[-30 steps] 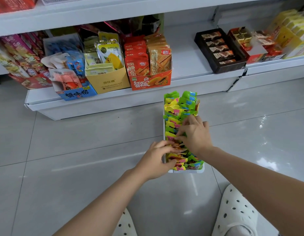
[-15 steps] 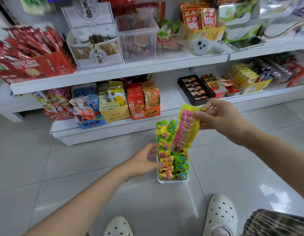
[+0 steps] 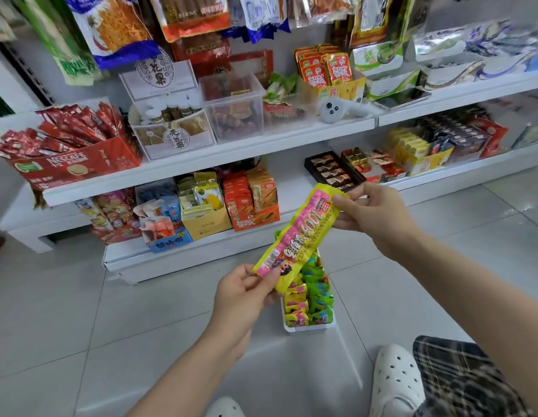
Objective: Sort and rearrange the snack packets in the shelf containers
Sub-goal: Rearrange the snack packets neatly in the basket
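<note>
The shelves (image 3: 201, 155) stood stocked. Our white tray (image 3: 309, 328) on the floor was still crowded with packets, so we judged most sorting remained. Above it, our left hand (image 3: 240, 293) and right hand (image 3: 373, 218) pinched one yellow-pink packet (image 3: 297, 236) by its ends.

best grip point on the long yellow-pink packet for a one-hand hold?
Probably the flat crimped end seals. The yellow-pink packet is long, thin and slanted, held above the white tray; the right hand pinches its upper end, the left hand its lower end. For one hand, come from the side and pinch across the narrow middle.
</note>
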{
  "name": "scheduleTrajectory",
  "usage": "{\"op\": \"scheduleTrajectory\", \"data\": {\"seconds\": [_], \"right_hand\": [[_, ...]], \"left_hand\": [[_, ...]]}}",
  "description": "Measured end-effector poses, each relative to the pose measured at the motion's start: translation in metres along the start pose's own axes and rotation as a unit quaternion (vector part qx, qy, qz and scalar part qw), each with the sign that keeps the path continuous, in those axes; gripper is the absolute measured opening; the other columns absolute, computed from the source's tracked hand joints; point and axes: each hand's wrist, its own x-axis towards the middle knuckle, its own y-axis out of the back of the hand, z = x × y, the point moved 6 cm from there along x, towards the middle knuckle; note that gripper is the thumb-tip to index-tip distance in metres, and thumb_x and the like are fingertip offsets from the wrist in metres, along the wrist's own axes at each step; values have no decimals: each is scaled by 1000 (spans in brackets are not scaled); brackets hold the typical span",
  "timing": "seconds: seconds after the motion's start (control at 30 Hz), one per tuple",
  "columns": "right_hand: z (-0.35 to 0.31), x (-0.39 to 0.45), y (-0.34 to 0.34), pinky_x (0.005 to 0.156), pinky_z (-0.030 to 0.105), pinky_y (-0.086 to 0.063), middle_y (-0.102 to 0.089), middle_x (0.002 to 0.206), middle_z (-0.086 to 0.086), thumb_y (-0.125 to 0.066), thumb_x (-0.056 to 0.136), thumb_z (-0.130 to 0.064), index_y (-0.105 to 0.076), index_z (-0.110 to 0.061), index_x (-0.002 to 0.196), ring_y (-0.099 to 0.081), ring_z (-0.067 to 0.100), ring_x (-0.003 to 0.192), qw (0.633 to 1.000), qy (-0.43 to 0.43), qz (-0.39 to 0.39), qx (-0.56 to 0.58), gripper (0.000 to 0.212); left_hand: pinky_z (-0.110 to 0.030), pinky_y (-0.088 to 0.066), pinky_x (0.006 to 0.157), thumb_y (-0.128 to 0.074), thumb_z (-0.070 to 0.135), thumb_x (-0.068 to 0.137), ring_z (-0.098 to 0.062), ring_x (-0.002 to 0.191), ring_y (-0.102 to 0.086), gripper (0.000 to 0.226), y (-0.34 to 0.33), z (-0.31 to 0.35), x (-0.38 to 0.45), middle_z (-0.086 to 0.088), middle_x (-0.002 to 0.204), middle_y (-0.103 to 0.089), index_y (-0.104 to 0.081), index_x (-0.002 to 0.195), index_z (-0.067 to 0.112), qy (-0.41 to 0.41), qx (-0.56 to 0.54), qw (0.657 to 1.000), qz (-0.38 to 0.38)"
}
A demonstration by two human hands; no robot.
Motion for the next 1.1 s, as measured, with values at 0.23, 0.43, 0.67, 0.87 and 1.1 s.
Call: {"op": "scheduleTrajectory", "data": {"seconds": [0.23,0.43,0.67,0.87,1.1], "right_hand": [[4,5,6,70,42,-62,-69,91,31,-64,91,-5,-49,-8,77,-72,37,83,999,-15,41,-7,21],[8,7,6,71,33,-61,-70,79,13,-64,93,-10,-51,-10,82,-71,19,69,999,-20,2,49,17],[8,4,-17,81,37,-58,-70,109,5,-52,100,-21,-53,-13,106,-70,23,101,977,-44,-134,160,10],[18,0,-22,86,43,-57,-68,119,16,-28,104,-47,-54,-12,128,-67,31,108,950,-164,-183,191,50],[21,2,-20,81,29,-59,-71,112,18,-48,100,-10,-59,4,119,-70,26,102,967,-127,-186,122,26]], "left_hand": [[-24,-57,68,-58,-10,89,-21,81,-72,19,-3,-4,2,-16,99,-74,-48,100,2,42,-65,996,-37],[-52,-50,97,-33,8,97,-45,121,-56,38,-26,7,-9,-28,133,-55,-45,132,-1,156,-326,912,-196],[-22,-58,66,-68,1,79,-20,85,-64,31,-35,6,-8,-27,122,-62,-65,109,-2,196,-329,901,-203],[-21,-55,66,-71,-7,74,-14,86,-72,35,-23,-4,5,-7,100,-75,-61,105,5,45,-85,992,-81],[-19,-54,64,-72,-16,73,-9,84,-72,41,-13,7,7,0,98,-76,-63,104,9,-43,-13,998,-35]]}}
